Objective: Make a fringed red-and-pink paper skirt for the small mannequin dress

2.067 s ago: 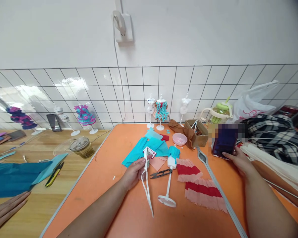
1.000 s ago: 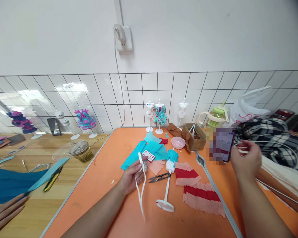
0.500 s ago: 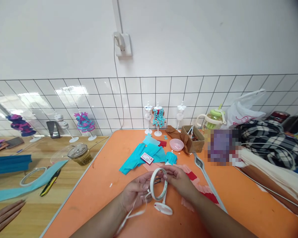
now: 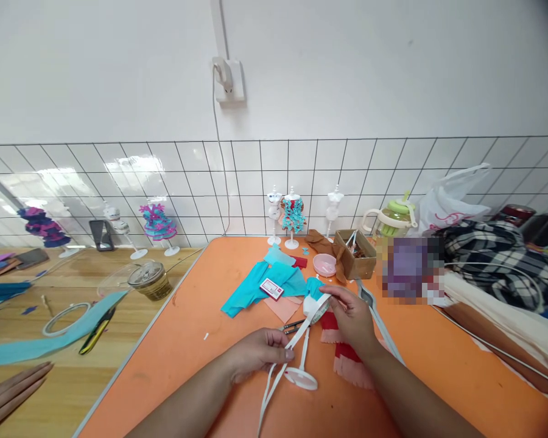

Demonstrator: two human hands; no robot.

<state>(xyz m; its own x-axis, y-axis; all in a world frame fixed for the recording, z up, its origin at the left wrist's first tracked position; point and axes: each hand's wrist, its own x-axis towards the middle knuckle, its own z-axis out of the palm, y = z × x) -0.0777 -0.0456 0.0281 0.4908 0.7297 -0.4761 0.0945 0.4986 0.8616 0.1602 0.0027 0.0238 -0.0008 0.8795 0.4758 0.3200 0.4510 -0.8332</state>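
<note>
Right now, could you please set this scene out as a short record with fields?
Left hand: holding the tape strip
Right hand: holding the tape roll
Around the hands: mannequin lying down, snips partly hidden
Beyond: card on blue cloth, pink bowl, brown box
Surface: orange table
Co-worker's hand: at the wooden table, far left

Right hand (image 4: 354, 319) gone from phone (image 4: 405, 267) to white tape roll (image 4: 320, 310). Left hand (image 4: 260, 353) shifted off roll, onto its strip (image 4: 302, 333), now straight between. Far left: blue sheet (image 4: 7, 291) withdrawn, white ring (image 4: 49, 324) uncovered.
</note>
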